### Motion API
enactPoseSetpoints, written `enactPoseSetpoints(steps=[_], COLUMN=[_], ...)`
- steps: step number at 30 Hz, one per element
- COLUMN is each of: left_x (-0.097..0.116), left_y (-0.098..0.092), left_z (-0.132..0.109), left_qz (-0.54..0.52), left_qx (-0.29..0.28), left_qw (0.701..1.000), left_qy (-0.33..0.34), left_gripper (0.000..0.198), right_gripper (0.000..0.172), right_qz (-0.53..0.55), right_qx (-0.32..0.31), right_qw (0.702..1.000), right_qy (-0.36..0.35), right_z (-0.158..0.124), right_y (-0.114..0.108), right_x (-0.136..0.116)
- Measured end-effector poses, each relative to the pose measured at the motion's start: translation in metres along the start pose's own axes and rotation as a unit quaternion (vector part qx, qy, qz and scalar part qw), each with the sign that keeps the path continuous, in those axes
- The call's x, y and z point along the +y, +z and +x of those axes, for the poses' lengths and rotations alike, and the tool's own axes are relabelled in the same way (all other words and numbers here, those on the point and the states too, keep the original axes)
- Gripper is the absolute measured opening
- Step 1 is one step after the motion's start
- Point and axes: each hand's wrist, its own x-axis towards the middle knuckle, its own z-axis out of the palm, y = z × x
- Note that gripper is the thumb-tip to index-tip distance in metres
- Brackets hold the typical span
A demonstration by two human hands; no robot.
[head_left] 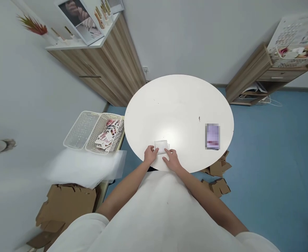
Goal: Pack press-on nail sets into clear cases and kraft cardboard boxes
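Note:
A small, flat white packet lies on the white oval table near the edge closest to me. At its left side is my left hand, with the fingers curled in and the thumb on the packet's lower left corner. My right hand rests at the packet's right side. Its index fingertip touches the packet's lower right edge, while the thumb is spread apart below on the tabletop. A bit of white material shows past the packet's right edge; what it belongs to I cannot tell.
A blurred-out purple rectangular object lies on the table's right. To the left stand white baskets, one containing printed cards, beside a white plastic sheet. Cardboard lies lower left, more cardboard pieces right. Wooden cabinets stand behind.

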Motion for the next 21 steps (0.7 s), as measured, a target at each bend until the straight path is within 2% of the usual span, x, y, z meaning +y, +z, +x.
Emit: enactPoseSetpoints(steps=[4, 6, 9, 11, 15, 21], left_x=[-0.001, -0.003, -0.005, -0.006, -0.011, -0.024], left_y=[0.004, 0.007, 0.010, 0.009, -0.004, -0.039], left_z=[-0.007, -0.011, -0.014, -0.012, 0.001, 0.027], left_qz=[-0.056, -0.064, -0.079, -0.085, -0.068, -0.056], left_qx=[0.033, 0.027, 0.008, 0.015, 0.049, 0.064], left_qw=[0.997, 0.997, 0.996, 0.996, 0.996, 0.996], left_qy=[-0.039, -0.039, -0.029, -0.023, -0.006, 0.010], left_gripper=[0.037, 0.034, 0.027, 0.025, 0.024, 0.023], right_gripper=[0.053, 0.053, 0.051, 0.050, 0.050, 0.050], right_qz=[0.083, 0.112, 0.117, 0.104, 0.082, 0.068], right_qx=[-0.013, -0.017, -0.004, 0.004, 0.003, -0.007], right_qw=[0.996, 0.993, 0.992, 0.994, 0.997, 0.998], right_qy=[0.029, 0.037, 0.040, 0.036, 0.017, 0.011], right_z=[0.002, 0.002, 0.003, 0.004, 0.015, 0.048], right_y=[0.001, 0.002, 0.004, 0.006, 0.013, 0.035], right_x=[0.001, 0.001, -0.001, -0.005, -0.019, -0.058])
